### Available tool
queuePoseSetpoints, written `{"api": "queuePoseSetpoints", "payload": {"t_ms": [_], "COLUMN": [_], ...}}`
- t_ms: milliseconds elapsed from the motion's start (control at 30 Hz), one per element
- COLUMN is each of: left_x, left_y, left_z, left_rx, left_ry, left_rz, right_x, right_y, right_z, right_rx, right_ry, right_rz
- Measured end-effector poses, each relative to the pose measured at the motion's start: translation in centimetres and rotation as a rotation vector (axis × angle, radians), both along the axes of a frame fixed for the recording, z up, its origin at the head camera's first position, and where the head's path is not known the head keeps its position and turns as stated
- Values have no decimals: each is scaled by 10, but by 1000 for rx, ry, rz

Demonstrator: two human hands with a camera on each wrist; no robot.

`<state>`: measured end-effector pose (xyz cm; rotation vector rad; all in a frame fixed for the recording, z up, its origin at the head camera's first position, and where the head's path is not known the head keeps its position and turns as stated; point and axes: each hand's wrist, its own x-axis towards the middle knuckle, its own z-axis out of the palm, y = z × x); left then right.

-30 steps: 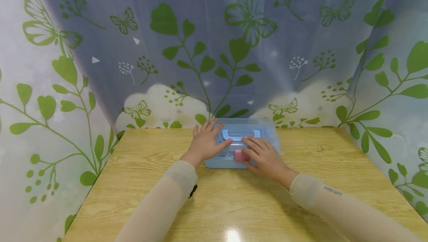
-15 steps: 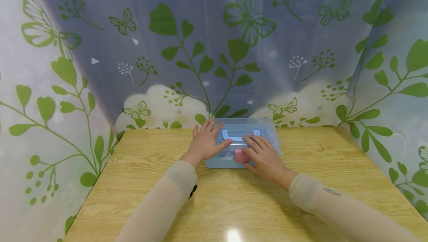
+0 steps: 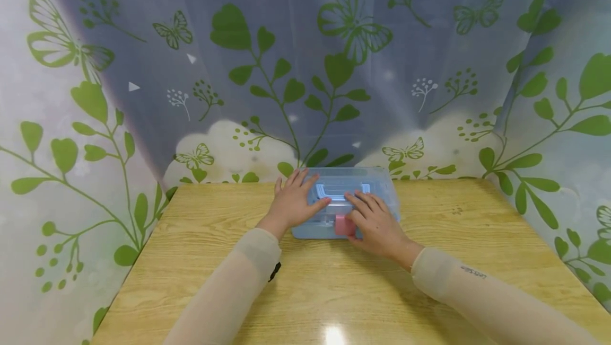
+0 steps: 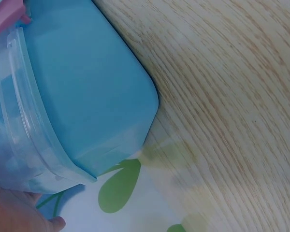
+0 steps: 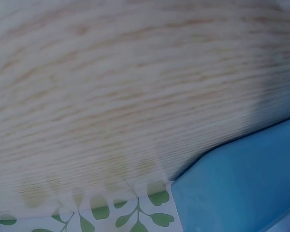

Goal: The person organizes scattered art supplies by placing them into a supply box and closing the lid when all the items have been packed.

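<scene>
A box [image 3: 382,175] with a clear lid and a blue base [image 4: 92,87] stands at the back of the table. On its lid lies a light-blue carrying handle [image 3: 334,195], and a pink latch [image 3: 342,224] sits at its front. My left hand [image 3: 293,203] rests spread over the lid's left side, thumb toward the handle. The right hand [image 3: 379,228] has its index finger at the latch's top and its thumb by the lower edge, pinching it; the other fingers rest on the lid. The right wrist view shows only the base's corner, not the hand.
The wooden table [image 3: 305,292] extends in front of the box and to both sides. Close behind the box hangs a curtain [image 3: 267,96] printed with leaves and butterflies, which also lines both sides.
The pink latch now sits slightly lower and further out from the box's front, with the right thumb and index finger still at it. The left hand keeps its place.
</scene>
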<state>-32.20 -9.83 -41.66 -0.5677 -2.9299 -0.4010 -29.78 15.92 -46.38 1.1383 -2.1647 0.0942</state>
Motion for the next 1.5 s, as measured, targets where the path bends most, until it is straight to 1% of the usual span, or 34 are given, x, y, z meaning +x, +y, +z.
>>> {"api": "queuePoseSetpoints", "payload": {"t_ms": [200,467,600,833,967,1233,1500], "left_x": [-1,-2,-3,-4,-4,-4,-4], "left_y": [-1,-1,-1,-2,-2,-1,0], "left_z": [0,-1,-2,-2,0,-2,-3], "left_rx": [6,0,4,-1,4,5,10], "left_ry": [17,4,-5,11,6,2,4], "left_rz": [-10,-3,-5,-2,-3,-2,-7], "right_x": [1,1,3,5,5,5,3], "right_y": [-2,-5,-6,-7,-7,-6,-4], "right_z": [-1,-6,-6,-6,-5,-7,-13], "right_rx": [45,59,71,80,79,68,49], "right_ry": [-31,-24,-42,-53,-64,-54,-14], "right_rz": [-17,-51,-69,-67,-69,-59,-60]}}
